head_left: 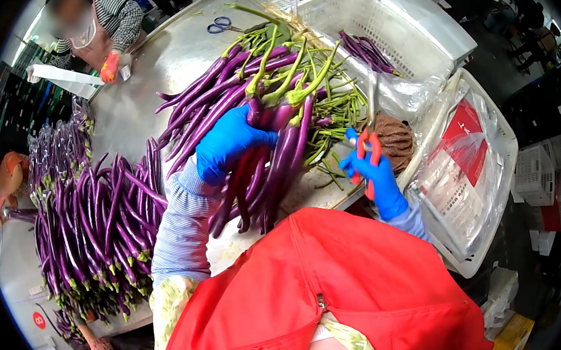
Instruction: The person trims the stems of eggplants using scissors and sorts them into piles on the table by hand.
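My left hand [228, 143], in a blue glove, is closed around a bunch of long purple eggplants [279, 172]. Their green stems point up and away, and their bodies hang toward me. My right hand [382, 179], also gloved in blue, grips scissors with red handles [375, 148]. The blades point upward, to the right of the stems and apart from them. Behind the bunch lies a heap of more eggplants [214, 99]. Loose cut green stems [349, 107] are scattered between my hands. A brown crumpled cloth [396, 143] sits beside the scissors.
Rows of eggplants [91, 225] cover the metal table's [134, 108] left side. Dark-handled scissors [221, 25] lie at the back. A white crate [326, 11] holds some eggplants; another crate [508, 148] holds plastic bags. Co-workers [104, 27] stand around the table.
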Action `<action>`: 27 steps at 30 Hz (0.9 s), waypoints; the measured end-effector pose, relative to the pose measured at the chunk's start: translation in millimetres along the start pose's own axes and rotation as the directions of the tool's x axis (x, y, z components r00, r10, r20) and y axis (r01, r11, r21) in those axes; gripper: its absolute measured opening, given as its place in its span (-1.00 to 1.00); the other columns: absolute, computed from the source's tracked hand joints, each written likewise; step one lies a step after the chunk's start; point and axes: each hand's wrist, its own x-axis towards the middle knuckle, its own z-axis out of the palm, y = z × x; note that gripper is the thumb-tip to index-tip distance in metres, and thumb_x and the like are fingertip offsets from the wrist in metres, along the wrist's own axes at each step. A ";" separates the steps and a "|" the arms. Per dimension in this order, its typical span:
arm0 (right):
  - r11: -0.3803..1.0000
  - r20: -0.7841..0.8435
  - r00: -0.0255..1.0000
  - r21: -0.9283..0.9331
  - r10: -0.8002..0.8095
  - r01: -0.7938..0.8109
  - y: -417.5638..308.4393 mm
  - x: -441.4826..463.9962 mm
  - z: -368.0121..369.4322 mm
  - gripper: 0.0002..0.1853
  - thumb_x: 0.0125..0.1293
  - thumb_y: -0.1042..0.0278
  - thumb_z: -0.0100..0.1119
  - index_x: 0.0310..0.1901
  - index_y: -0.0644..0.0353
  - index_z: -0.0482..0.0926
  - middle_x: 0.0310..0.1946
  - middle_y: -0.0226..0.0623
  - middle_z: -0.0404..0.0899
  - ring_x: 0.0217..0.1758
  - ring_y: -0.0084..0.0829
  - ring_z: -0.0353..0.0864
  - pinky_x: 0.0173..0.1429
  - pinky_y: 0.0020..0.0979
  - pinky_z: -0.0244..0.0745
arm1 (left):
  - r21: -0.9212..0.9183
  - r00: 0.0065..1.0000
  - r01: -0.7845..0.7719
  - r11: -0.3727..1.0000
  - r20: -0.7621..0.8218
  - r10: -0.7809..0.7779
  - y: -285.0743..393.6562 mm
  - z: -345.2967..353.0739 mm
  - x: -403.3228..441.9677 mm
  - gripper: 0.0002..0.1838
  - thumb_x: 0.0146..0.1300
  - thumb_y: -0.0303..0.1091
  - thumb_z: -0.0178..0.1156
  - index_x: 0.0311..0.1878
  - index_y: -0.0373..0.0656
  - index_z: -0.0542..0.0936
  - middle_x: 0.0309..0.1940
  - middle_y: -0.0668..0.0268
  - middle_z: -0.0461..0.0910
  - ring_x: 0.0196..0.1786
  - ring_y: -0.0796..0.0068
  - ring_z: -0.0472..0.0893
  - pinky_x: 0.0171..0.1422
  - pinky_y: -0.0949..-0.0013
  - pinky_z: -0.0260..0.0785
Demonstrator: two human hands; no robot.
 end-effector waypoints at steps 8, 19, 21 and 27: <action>0.851 0.118 0.987 -0.525 0.106 -0.029 27.9 -28.6 -6.3 -0.33 0.16 0.25 0.24 0.32 0.17 0.29 -0.28 -0.33 0.51 -0.25 -0.59 0.46 -0.06 -0.49 0.40 | 0.248 0.999 0.031 0.968 0.017 -0.036 -13.2 2.9 -11.4 -0.49 -0.09 -0.47 0.36 0.04 -0.18 0.56 -0.17 0.37 0.61 -0.13 0.57 0.51 0.03 0.43 0.36; 0.811 0.090 0.978 -0.575 0.189 -0.104 14.8 -31.2 0.4 -0.34 0.15 0.22 0.22 0.30 0.19 0.32 -0.20 -0.30 0.55 -0.17 -0.56 0.49 -0.01 -0.45 0.41 | 0.262 1.000 0.003 0.965 0.012 -0.007 -47.5 8.5 2.2 -0.48 -0.09 -0.50 0.40 0.04 -0.23 0.55 -0.16 0.37 0.62 -0.12 0.57 0.52 0.06 0.40 0.38; 0.846 0.091 0.980 -0.523 0.177 -0.104 19.2 -29.0 0.0 -0.37 0.16 0.25 0.21 0.28 0.20 0.34 -0.25 -0.32 0.55 -0.22 -0.57 0.51 -0.04 -0.45 0.43 | 0.329 1.000 0.021 0.944 0.008 -0.025 -40.6 12.8 -1.4 -0.48 -0.09 -0.46 0.41 0.04 -0.23 0.55 -0.18 0.34 0.63 -0.12 0.56 0.53 0.05 0.40 0.38; 0.873 0.096 0.977 -0.471 0.192 -0.125 25.4 -27.1 -2.0 -0.45 0.19 0.33 0.15 0.25 0.24 0.37 -0.26 -0.33 0.57 -0.32 -0.58 0.53 -0.21 -0.47 0.48 | 0.361 1.000 0.008 0.933 0.018 -0.016 -39.9 13.7 -4.4 -0.51 -0.08 -0.43 0.37 0.01 -0.21 0.55 -0.17 0.28 0.65 -0.13 0.50 0.57 0.04 0.40 0.39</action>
